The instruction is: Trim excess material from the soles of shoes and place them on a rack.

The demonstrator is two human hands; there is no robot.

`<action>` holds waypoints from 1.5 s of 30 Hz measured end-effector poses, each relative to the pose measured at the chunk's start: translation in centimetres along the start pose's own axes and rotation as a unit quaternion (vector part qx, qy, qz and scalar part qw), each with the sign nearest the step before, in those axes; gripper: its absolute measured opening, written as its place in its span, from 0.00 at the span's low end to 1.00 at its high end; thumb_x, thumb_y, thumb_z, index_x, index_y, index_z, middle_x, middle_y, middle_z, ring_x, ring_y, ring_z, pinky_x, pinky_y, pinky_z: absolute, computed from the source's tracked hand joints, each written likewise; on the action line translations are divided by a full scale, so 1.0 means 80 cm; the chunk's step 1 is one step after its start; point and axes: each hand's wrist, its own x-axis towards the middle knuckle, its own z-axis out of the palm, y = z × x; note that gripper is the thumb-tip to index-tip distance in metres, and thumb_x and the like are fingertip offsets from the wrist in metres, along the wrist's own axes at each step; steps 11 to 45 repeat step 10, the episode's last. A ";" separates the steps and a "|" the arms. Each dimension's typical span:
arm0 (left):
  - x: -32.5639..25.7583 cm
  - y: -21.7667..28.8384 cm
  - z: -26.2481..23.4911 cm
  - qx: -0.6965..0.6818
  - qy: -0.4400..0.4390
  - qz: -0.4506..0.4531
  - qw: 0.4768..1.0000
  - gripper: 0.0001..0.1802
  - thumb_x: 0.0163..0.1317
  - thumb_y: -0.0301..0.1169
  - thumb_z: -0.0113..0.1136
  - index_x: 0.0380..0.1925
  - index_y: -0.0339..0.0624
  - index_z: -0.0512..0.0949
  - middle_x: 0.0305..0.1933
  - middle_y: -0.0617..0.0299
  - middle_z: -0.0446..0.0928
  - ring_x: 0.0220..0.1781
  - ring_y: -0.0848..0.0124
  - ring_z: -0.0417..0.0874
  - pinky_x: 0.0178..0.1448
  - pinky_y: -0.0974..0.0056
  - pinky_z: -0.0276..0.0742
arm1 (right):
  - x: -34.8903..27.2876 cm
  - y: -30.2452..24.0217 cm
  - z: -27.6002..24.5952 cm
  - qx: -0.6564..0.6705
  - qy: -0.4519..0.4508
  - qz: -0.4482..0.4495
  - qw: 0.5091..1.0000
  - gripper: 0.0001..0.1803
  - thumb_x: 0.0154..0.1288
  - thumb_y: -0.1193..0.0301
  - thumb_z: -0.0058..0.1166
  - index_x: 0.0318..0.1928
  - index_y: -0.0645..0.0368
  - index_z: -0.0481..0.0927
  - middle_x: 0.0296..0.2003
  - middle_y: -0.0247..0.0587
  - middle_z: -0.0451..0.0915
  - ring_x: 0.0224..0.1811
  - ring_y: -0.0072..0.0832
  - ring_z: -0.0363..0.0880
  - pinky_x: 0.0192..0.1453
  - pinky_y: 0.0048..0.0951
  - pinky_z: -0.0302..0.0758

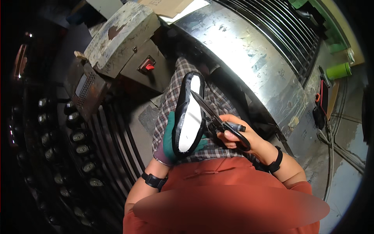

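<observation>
A black shoe upper (180,128) lies sole side up over my lap, its toe and heel in line with my legs. A long white insole (191,117) shows in its middle, framed by the black edge. My left hand (168,138), in a green glove, is wrapped round the shoe from the left and beneath; some of its fingers come out on the right. My bare right hand (233,134) grips dark scissors (213,115) with looped handles. Their tips lie over the insole's upper half. A short silver cylinder with a black end (237,126) also sits in that hand.
Ahead on the right stands a scratched metal bench (233,43) with a slatted section. At left is a worn machine box with a red switch (148,66). Racks of dark shoes (82,150) fill the left side. A green cup (339,71) and cables (331,144) are far right.
</observation>
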 end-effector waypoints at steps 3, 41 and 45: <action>-0.002 0.001 0.002 0.098 0.023 0.052 0.994 0.43 0.68 0.67 0.39 0.70 0.46 0.63 0.64 0.50 0.74 0.58 0.51 0.80 0.62 0.41 0.76 | 0.011 0.005 0.004 -0.002 0.005 0.018 1.000 0.23 0.68 0.73 0.59 0.61 0.55 0.68 0.27 0.28 0.71 0.21 0.13 0.60 0.22 0.18 0.54; 0.005 0.007 -0.023 -0.048 -0.054 -0.001 0.997 0.43 0.68 0.67 0.39 0.71 0.48 0.62 0.66 0.50 0.72 0.61 0.52 0.78 0.63 0.40 0.75 | 0.022 0.012 0.007 -0.025 0.003 0.020 0.999 0.24 0.68 0.71 0.61 0.62 0.52 0.68 0.25 0.24 0.68 0.20 0.12 0.58 0.23 0.19 0.52; 0.005 0.007 -0.023 -0.048 -0.054 -0.001 0.997 0.43 0.68 0.67 0.39 0.71 0.48 0.62 0.66 0.50 0.72 0.61 0.52 0.78 0.63 0.40 0.75 | 0.022 0.012 0.007 -0.025 0.003 0.020 0.999 0.24 0.68 0.71 0.61 0.62 0.52 0.68 0.25 0.24 0.68 0.20 0.12 0.58 0.23 0.19 0.52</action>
